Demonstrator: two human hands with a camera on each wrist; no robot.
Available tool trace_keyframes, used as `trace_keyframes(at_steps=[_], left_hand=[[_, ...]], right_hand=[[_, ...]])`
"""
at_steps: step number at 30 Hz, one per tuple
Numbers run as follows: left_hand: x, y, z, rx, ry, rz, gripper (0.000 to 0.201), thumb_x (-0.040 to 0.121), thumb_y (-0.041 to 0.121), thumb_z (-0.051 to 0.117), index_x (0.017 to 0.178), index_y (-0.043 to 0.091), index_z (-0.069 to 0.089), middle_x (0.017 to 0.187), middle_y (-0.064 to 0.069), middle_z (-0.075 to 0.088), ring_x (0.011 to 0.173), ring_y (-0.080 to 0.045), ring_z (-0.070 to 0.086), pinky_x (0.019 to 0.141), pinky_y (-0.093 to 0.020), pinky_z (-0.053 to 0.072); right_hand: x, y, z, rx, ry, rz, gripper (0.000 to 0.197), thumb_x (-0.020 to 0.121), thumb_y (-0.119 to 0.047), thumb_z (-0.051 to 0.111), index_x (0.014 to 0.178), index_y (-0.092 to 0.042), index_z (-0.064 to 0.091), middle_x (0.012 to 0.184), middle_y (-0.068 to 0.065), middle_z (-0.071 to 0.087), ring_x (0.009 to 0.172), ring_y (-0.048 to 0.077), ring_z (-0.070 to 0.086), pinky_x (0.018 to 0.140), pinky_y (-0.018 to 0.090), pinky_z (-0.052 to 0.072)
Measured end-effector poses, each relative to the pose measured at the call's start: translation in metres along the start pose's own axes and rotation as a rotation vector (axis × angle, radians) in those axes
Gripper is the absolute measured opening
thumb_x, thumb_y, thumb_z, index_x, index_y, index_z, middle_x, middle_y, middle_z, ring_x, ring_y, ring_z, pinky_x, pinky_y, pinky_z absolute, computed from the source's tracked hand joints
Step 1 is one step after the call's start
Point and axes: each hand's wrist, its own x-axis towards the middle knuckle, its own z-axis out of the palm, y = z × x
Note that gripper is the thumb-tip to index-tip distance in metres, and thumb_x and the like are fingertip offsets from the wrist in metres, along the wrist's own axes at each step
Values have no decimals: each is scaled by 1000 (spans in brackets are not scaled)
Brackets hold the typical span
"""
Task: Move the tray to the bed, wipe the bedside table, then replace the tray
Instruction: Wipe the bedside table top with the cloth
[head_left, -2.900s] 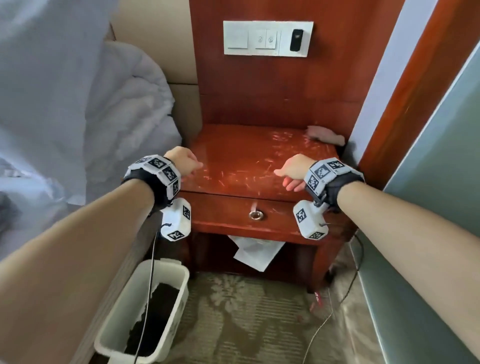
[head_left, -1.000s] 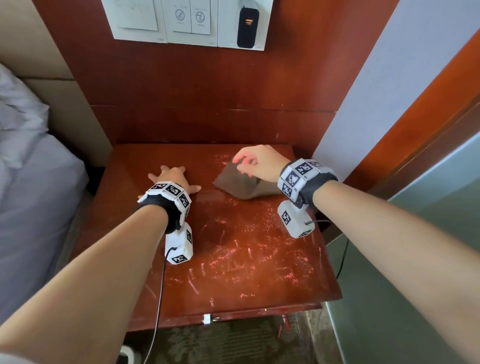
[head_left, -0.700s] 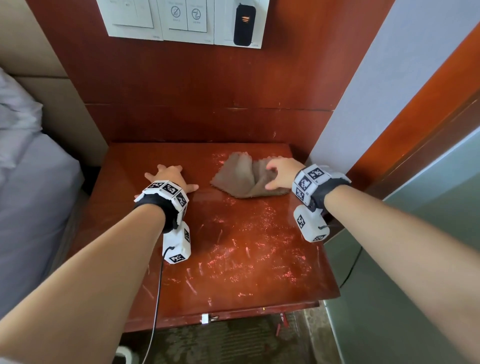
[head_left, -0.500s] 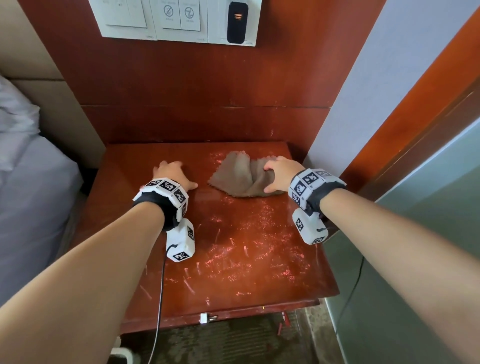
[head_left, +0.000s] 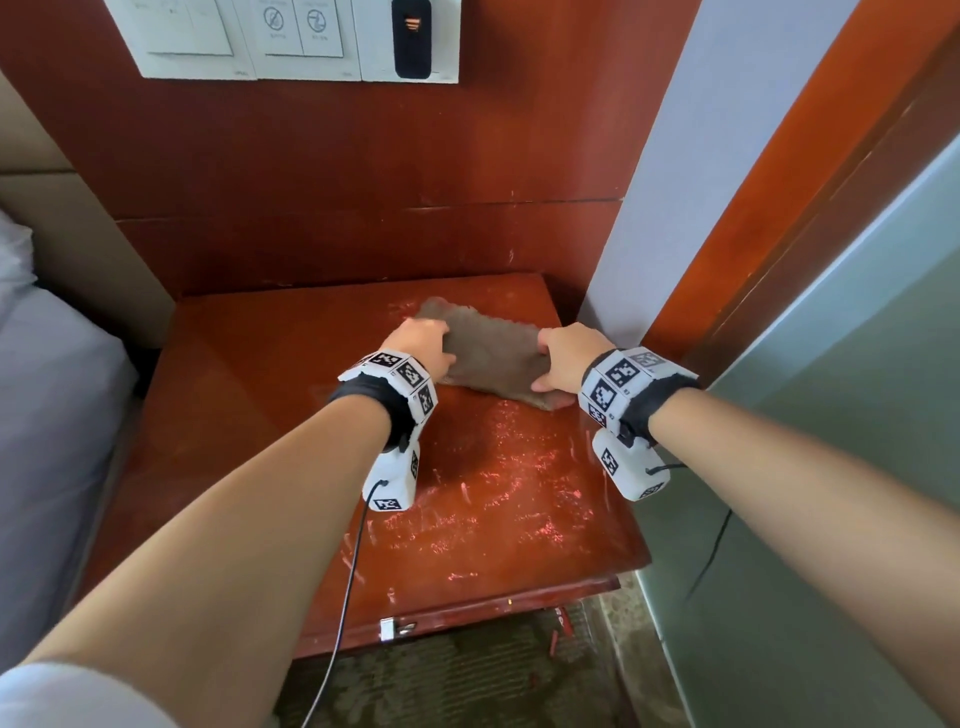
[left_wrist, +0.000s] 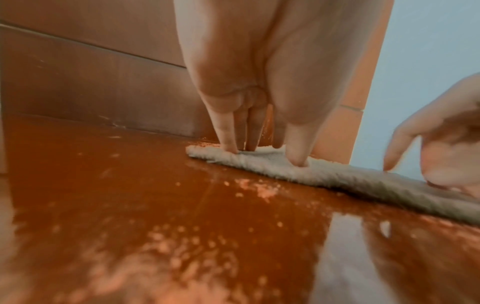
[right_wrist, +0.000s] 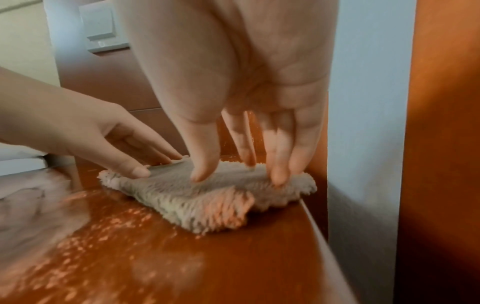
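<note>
A brown-grey fluffy cloth (head_left: 493, 358) lies at the back right of the red wooden bedside table (head_left: 249, 415). My left hand (head_left: 423, 345) presses straight fingertips onto the cloth's left end (left_wrist: 337, 174). My right hand (head_left: 563, 358) presses its fingertips and thumb onto the right end (right_wrist: 207, 197), close to the table's right edge. In the right wrist view the right hand (right_wrist: 239, 174) stands over the cloth and the left hand (right_wrist: 145, 162) reaches in from the left. The left wrist view shows the left hand (left_wrist: 265, 156) and the right hand (left_wrist: 428, 164). No tray is in view.
Pale streaks and specks cover the table's front right (head_left: 493, 509). A wood panel with a white switch plate (head_left: 291, 36) rises behind the table. A pale wall (head_left: 675, 182) stands close on the right. The bed (head_left: 52, 415) lies to the left.
My left hand has moved right, off the bare table top and onto the cloth's left end. The cloth now lies stretched flatter between both hands.
</note>
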Motion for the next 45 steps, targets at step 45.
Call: trace_keyframes(at_steps=[45], left_hand=[[89, 20, -8, 272, -32, -99, 56, 95, 46, 46, 136, 8, 45, 130, -16, 57, 120, -32, 55, 88, -37, 48]], right_hand=[[98, 16, -12, -2, 16, -157, 61, 99, -37, 41, 153, -23, 16, 161, 11, 4, 147, 28, 16, 118, 35, 20]])
